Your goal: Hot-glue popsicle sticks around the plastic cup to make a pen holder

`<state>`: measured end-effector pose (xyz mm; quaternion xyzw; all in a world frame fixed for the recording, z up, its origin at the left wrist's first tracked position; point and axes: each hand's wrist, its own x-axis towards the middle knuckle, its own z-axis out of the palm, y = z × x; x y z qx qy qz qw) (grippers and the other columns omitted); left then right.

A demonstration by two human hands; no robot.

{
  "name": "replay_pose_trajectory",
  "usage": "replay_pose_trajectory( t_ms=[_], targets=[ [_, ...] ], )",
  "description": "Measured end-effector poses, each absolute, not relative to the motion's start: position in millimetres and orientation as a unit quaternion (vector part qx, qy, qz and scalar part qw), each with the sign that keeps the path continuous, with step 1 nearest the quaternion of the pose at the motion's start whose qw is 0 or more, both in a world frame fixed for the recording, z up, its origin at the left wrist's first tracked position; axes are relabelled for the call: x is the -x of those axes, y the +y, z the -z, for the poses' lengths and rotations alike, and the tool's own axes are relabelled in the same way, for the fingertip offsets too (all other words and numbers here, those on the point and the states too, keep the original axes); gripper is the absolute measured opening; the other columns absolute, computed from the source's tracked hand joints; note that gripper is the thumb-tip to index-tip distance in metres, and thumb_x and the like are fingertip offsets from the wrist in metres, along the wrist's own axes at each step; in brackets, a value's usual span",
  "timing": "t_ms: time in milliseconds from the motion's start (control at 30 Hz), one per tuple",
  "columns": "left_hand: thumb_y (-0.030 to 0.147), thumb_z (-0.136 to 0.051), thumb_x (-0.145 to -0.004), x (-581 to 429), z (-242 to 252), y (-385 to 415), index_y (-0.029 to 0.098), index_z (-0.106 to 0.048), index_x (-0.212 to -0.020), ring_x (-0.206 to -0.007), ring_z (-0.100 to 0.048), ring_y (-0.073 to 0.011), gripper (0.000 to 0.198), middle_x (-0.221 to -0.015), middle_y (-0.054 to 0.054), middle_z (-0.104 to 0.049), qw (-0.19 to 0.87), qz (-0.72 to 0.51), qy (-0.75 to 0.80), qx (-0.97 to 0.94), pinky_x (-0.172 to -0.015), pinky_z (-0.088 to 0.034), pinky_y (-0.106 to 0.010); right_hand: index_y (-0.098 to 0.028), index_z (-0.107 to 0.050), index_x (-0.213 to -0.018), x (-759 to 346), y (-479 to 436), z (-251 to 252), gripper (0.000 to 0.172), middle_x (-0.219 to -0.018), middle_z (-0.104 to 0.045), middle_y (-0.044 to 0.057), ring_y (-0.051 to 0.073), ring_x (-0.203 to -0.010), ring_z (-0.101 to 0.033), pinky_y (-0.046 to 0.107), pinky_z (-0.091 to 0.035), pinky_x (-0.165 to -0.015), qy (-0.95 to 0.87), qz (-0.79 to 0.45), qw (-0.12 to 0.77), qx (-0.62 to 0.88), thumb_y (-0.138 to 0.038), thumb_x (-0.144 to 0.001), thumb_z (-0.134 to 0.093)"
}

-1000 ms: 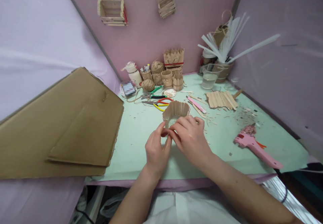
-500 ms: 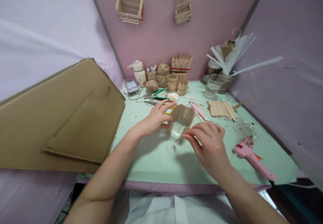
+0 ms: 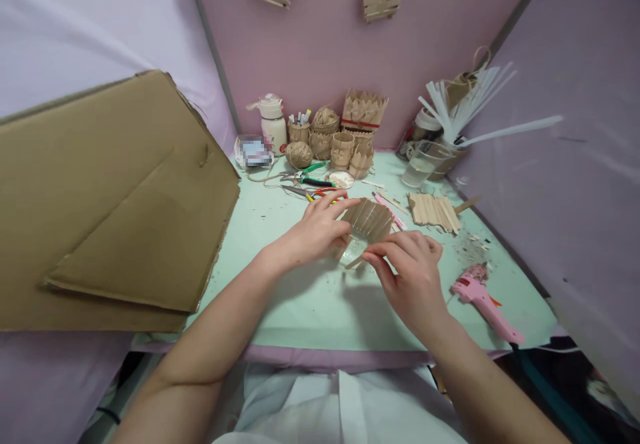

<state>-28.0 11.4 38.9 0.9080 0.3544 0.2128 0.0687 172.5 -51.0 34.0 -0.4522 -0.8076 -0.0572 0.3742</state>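
Cup (image 3: 369, 221) now shows its bare-looking near side, hands having parted: left hand (image 3: 317, 232) curled round its left, right hand (image 3: 411, 267) pinching a wood strip (image 3: 353, 264) there.

Left hand (image 3: 320, 232) perhaps half-curled, right hand (image 3: 413, 269) in pinch pose

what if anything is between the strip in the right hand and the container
Nothing visible: the strip pinched in the right hand is at the near edge of the container. The left hand is at its left side, not between them.
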Motion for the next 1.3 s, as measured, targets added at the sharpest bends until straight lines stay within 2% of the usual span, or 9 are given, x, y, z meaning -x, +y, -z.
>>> replay_pose_trajectory(
  t_ms=[267,467,667,1300],
  targets=[
    [0.015,-0.063,-0.087,29,-36,9,0.018,-0.068,-0.079,-0.148,-0.028,-0.0355,0.010,-0.153,-0.011,-0.044,0.088,-0.227,0.349,-0.905,-0.111,-0.035,-0.062,-0.023,-0.066,-0.080,-161,-43,-30,0.021,-0.077,-0.066,0.001,0.020,-0.082,-0.054,0.038,-0.028,-0.081,-0.806,0.079,0.347,0.473,-0.031,-0.097,-0.057],
    [0.019,-0.061,-0.090,28,-37,6,0.017,-0.068,-0.081,-0.148,-0.027,-0.0382,0.011,-0.155,-0.012,-0.042,0.096,-0.219,0.360,-0.902,-0.112,-0.033,-0.063,-0.023,-0.065,-0.080,-157,-41,-28,0.021,-0.078,-0.066,0.001,0.020,-0.083,-0.054,0.037,-0.028,-0.081,-0.807,0.096,0.336,0.475,-0.031,-0.098,-0.056],
    [0.019,-0.062,-0.089,28,-35,6,0.018,-0.069,-0.081,-0.146,-0.030,-0.0377,0.011,-0.153,-0.010,-0.046,0.114,-0.251,0.359,-0.892,-0.112,-0.033,-0.062,-0.023,-0.066,-0.080,-157,-38,-24,0.022,-0.076,-0.066,0.002,0.021,-0.082,-0.054,0.037,-0.027,-0.080,-0.805,0.104,0.335,0.479,-0.031,-0.097,-0.056],
    [0.014,-0.062,-0.086,28,-31,5,0.018,-0.064,-0.083,-0.146,-0.031,-0.0365,0.006,-0.151,-0.011,-0.046,0.115,-0.240,0.360,-0.894,-0.111,-0.035,-0.062,-0.023,-0.065,-0.083,-156,-33,-19,0.022,-0.077,-0.066,0.003,0.022,-0.084,-0.052,0.038,-0.027,-0.080,-0.795,0.154,0.328,0.487,-0.033,-0.098,-0.054]
  ],
)
